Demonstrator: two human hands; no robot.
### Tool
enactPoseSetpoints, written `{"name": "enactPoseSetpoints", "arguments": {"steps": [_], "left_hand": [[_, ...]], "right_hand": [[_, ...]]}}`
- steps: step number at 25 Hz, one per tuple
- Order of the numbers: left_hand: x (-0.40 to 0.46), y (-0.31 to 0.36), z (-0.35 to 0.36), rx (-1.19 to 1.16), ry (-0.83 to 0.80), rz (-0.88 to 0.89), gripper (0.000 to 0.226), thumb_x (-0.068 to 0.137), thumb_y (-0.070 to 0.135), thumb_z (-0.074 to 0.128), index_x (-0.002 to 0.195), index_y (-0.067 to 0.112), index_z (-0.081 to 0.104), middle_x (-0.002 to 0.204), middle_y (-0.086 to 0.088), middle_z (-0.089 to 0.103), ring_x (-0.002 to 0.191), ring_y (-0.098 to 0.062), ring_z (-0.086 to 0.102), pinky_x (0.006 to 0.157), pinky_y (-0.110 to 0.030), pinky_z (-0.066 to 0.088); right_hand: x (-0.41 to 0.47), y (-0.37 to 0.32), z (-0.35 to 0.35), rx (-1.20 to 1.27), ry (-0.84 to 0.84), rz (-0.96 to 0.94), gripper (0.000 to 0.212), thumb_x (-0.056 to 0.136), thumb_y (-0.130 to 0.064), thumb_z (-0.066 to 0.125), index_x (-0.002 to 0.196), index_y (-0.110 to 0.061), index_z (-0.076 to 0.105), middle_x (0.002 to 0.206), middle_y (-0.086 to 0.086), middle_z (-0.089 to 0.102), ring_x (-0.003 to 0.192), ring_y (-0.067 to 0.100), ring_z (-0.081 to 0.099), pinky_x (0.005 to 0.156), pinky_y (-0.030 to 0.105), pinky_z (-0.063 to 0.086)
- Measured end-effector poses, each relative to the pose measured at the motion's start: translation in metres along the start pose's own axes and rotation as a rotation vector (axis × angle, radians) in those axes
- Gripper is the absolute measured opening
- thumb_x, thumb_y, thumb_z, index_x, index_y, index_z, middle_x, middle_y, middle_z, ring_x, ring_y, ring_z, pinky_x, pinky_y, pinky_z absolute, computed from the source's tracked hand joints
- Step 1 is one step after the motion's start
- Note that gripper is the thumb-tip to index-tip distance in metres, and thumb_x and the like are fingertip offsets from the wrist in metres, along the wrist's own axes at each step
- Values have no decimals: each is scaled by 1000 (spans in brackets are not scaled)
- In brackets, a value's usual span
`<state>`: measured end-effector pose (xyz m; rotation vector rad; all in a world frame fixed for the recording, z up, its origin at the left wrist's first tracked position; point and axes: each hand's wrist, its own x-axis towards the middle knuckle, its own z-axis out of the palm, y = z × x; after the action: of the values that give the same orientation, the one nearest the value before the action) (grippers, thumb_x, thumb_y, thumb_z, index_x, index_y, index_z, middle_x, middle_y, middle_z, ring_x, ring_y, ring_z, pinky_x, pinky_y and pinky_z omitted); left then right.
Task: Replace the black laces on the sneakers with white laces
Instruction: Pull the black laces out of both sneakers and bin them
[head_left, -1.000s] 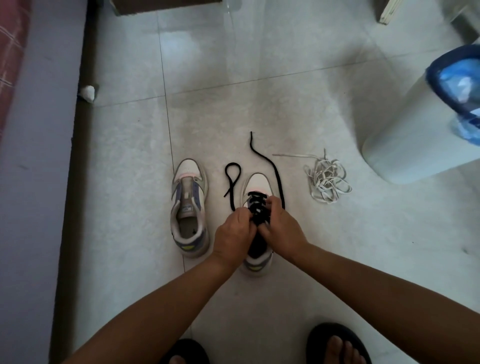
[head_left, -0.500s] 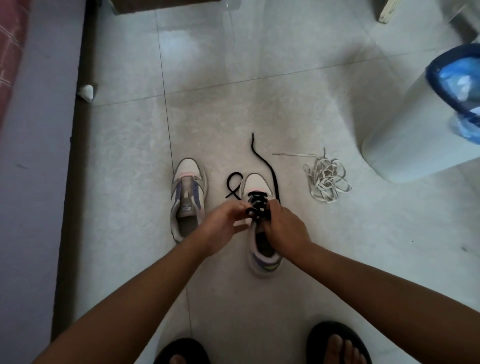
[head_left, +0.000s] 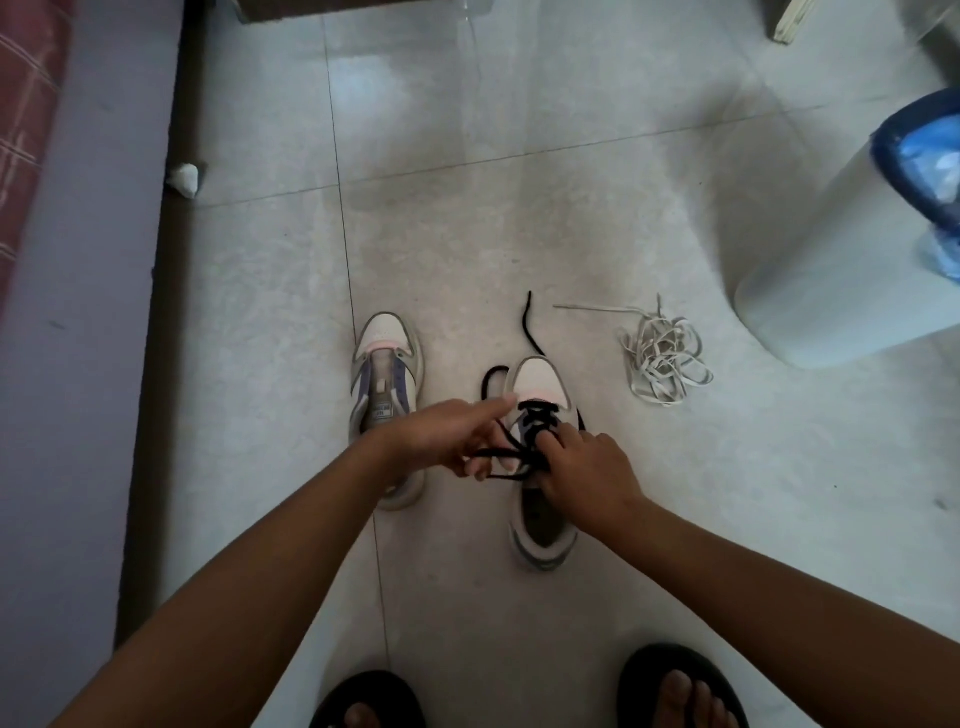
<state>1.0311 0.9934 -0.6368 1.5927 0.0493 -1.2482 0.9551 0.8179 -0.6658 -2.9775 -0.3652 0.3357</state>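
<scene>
White bin (head_left: 841, 270), black sandals (head_left: 680, 686) on tiled floor (head_left: 467, 208)

White laces (head_left: 665, 358) right of sneakers (head_left: 540, 457)

Two white sneakers with lilac side panels and pink toe bands (head_left: 387, 364) (head_left: 537, 382) sit on pale grey marbled floor tiles (head_left: 467, 234); a black lace (head_left: 530, 325) threads one, off-white laces (head_left: 662, 364) lie at 2 o'clock, beside a white bin, blue-rimmed (head_left: 841, 260).

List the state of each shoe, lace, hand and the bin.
Left sneaker: unlaced.
Right sneaker: still partly laced in black.
Black lace: partly pulled out.
White laces: tangled on the floor.
Left hand: pulling the lace.
Right hand: at the eyelets.
Bin: upright, lined.
</scene>
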Motion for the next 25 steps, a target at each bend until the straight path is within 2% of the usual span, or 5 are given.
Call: {"name": "enactPoseSetpoints", "arguments": {"steps": [5, 9, 13, 18, 25], "left_hand": [[1, 9, -2, -768, 4, 214, 64, 84, 53, 40, 35, 13, 50, 40, -3, 44, 38, -16, 45, 68, -30, 46], [-4, 10, -8, -591, -159, 193, 59, 87, 50, 36, 94, 3, 70, 60, -9, 67, 24, -5, 25, 80, -33, 56], [2, 18, -6, -883, 200, 343, 29, 93, 30, 48, 84, 14, 71, 92, -4, 73, 63, -12, 65, 80, -31, 54], [21, -3, -16, 577, 714, 422, 24, 89, 24, 63, 74, 6, 69, 149, -5, 34, 141, -16, 25, 115, -33, 21], [27, 12, -42, 1462, 879, 306, 70, 95, 57, 19, 128, 7, 56, 159, -5, 6, 144, -11, 18, 105, -46, -29]], "right_hand": [[7, 16, -1, 62, -6, 172, 31, 88, -28, 51, 114, -11, 56, 106, 13, 61, 91, 35, 60, 71, 36, 41], [8, 8, 4, 22, -117, 123, 38, 94, -35, 38, 126, -18, 47, 123, 9, 53, 108, 30, 52, 82, 36, 38], [4, 9, 6, 141, -82, 171, 35, 96, -28, 37, 126, -15, 45, 122, 9, 50, 107, 28, 50, 83, 37, 39], [-5, 9, 11, 142, -117, 168, 31, 94, -24, 40, 122, -13, 47, 119, 10, 49, 102, 29, 50, 80, 36, 37], [-6, 8, 7, 155, -35, 175, 20, 89, -17, 51, 104, -5, 58, 100, 16, 59, 86, 36, 57, 74, 39, 40]]}}
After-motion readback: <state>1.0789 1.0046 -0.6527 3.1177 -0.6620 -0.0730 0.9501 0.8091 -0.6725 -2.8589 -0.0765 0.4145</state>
